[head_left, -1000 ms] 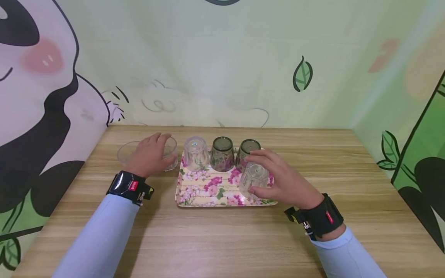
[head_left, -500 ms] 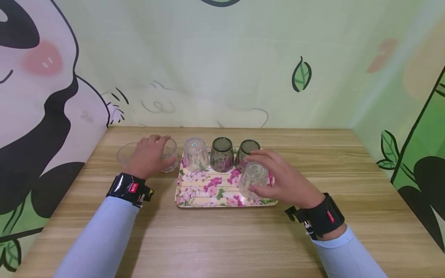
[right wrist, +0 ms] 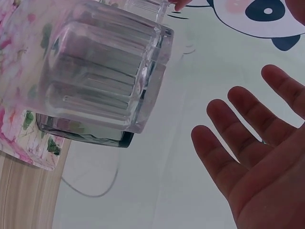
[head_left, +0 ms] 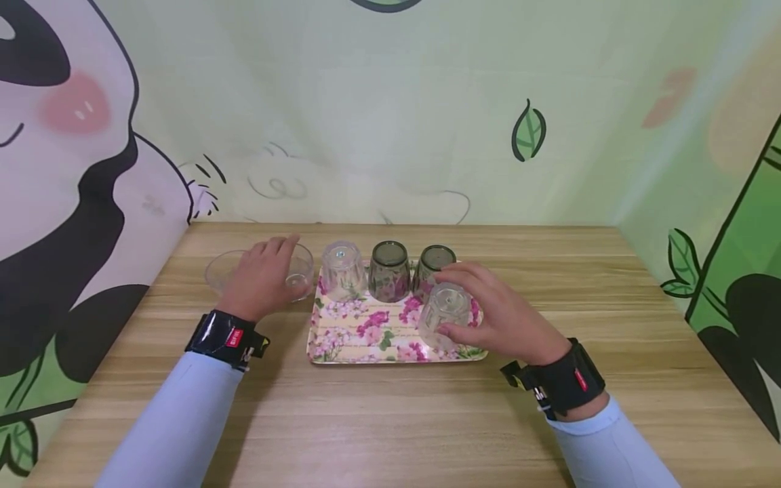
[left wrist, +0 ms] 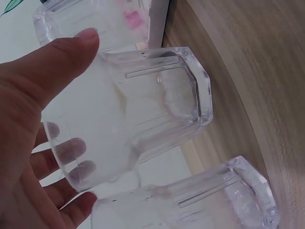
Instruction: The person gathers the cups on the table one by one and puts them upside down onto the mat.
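My left hand [head_left: 259,278] holds a clear glass tumbler [left wrist: 157,95] near its rim, thumb on the near side and several fingers showing through the far wall. A second clear tumbler [head_left: 222,268] stands rim up on the table just left of that hand, partly hidden by it. On the flowered tray [head_left: 348,346], my right hand [head_left: 494,315] is spread around an upside-down clear tumbler [head_left: 448,315]. The right wrist view shows the fingers [right wrist: 224,119] fairly straight and apart from this tumbler.
Along the tray's back edge stand an upside-down clear tumbler [head_left: 344,271] and two smoky grey tumblers, one in the middle [head_left: 390,271] and one on the right [head_left: 436,261], partly behind my right hand. A printed wall [head_left: 366,135] rises behind the wooden table [head_left: 390,420].
The tumbler in my left hand has shifted slightly right, and its round base shows more plainly. My right hand and the tumblers on the tray have hardly moved.
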A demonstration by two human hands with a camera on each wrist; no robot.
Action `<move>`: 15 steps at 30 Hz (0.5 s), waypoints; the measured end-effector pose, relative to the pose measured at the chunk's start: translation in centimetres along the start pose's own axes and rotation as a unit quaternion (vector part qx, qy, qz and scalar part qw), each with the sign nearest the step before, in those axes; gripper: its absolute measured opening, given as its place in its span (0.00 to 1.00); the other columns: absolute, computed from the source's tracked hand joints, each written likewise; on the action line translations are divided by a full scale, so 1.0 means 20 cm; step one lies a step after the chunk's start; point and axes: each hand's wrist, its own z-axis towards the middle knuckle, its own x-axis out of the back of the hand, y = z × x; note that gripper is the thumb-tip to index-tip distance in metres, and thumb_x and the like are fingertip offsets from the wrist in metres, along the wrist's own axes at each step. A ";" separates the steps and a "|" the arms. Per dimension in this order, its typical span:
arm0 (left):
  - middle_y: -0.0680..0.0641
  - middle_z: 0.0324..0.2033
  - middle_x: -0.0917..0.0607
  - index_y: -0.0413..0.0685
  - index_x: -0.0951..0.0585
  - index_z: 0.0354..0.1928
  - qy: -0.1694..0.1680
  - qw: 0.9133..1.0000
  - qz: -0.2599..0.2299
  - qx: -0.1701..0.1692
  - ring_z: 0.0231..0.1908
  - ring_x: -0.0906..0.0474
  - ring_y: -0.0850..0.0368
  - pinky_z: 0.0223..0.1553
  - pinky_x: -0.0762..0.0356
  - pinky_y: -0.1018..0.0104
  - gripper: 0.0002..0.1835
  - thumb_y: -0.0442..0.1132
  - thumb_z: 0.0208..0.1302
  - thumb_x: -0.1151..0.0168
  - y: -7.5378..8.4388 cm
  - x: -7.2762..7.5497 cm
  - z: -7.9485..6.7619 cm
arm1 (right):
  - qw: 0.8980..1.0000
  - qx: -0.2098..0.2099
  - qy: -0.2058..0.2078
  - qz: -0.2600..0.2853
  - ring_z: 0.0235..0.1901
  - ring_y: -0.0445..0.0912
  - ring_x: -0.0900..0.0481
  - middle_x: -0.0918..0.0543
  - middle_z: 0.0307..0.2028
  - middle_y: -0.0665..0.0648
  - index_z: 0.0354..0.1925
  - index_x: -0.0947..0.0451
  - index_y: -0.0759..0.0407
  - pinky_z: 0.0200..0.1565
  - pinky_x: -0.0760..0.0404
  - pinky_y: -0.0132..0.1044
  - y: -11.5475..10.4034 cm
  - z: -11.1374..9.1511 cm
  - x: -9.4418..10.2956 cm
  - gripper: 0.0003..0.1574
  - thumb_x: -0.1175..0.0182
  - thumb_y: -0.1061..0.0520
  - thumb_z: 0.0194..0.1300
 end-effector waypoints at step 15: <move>0.32 0.70 0.30 0.43 0.34 0.70 -0.009 1.000 -0.004 -0.012 0.68 0.37 0.28 0.66 0.29 0.28 0.48 0.51 0.50 0.22 0.03 0.02 -0.02 | 1.000 -0.005 -0.002 0.009 0.62 0.51 0.25 0.23 0.62 0.58 0.68 0.33 0.52 0.62 0.17 0.57 -0.01 0.01 0.00 0.43 0.28 0.48 0.58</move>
